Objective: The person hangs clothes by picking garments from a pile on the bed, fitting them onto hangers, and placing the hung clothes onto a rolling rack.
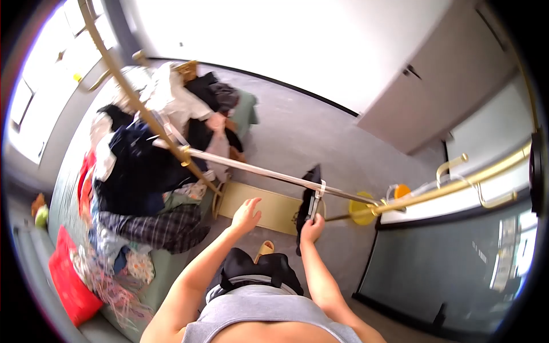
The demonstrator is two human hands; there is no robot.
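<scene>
A metal rail of a clothes rack crosses the middle of the view. Near its right end hangs a black garment on a light hanger. My right hand is closed on the garment's upper edge, by the hanger, below the rail. My left hand is raised in front of the rack's shelf, its fingers apart and nothing in them. Left of the rack lies a big heap of clothes, with a dark plaid garment at its near side.
The rack's pale lower shelf is ahead of my feet. A red cushion lies at the lower left. Right of the rack are a yellow bin and a dark glass panel. A door stands at the upper right.
</scene>
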